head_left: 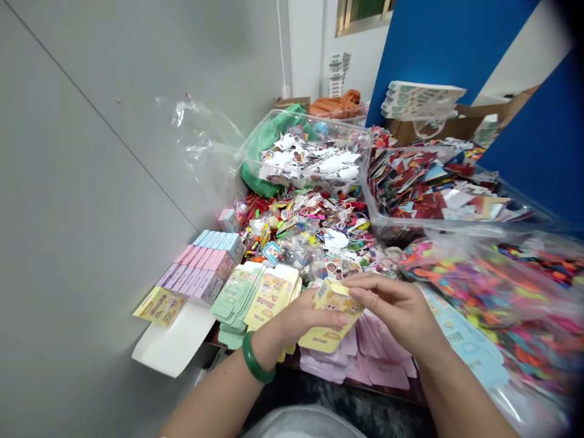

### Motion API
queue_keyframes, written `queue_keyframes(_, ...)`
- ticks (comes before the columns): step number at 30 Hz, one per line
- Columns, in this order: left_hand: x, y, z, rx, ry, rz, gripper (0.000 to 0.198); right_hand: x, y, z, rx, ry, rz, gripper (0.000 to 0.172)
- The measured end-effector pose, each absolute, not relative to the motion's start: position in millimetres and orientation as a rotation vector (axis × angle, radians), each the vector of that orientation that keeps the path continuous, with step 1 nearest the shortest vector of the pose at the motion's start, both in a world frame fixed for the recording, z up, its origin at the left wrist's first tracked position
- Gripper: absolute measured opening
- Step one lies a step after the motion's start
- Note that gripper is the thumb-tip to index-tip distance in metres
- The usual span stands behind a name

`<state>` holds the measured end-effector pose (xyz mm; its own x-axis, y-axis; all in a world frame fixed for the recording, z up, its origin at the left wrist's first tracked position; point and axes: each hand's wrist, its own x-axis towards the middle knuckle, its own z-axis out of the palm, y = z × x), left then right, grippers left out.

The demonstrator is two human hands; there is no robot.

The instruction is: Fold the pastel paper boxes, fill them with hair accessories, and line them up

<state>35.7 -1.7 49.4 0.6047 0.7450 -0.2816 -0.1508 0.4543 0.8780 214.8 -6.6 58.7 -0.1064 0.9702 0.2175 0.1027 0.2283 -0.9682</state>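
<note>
The left hand [298, 319], a jade bangle [258, 360] on its wrist, sits just beside a stack of pale green flat cartons [235, 301] and closes on the lower left of a yellow printed paperboard carton [331, 298]. The carton lies between both hands, its long axis slanting up toward the right. The right hand [392, 307] pinches its upper right end, curled above fanned pink flat cartons [378, 368].

A cramped packing workroom: clear plastic tubs [305, 149] of printed paper pieces, stacks of flat pastel cartons [205, 261] and a cardboard box [424, 131] crowd against a grey wall [91, 182].
</note>
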Motion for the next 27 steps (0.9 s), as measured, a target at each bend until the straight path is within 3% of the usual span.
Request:
queue_keyframes(11,37.6,-0.9,52.4,0.979,0.775,0.645,0.035,214.1,-6.5,56.7,-1.177,-1.475,0.948,0.018)
queue_keyframes(16,37.2,1.9,50.8,1.008,0.811,0.643,0.031,213.1,-3.6,55.9,-1.130,-1.532,0.847,0.011)
queue_keyframes(27,34.2,4.1,46.0,1.013,0.841,0.641,0.028,212.9,-0.1,49.1,-0.989,-1.707,0.783,0.014)
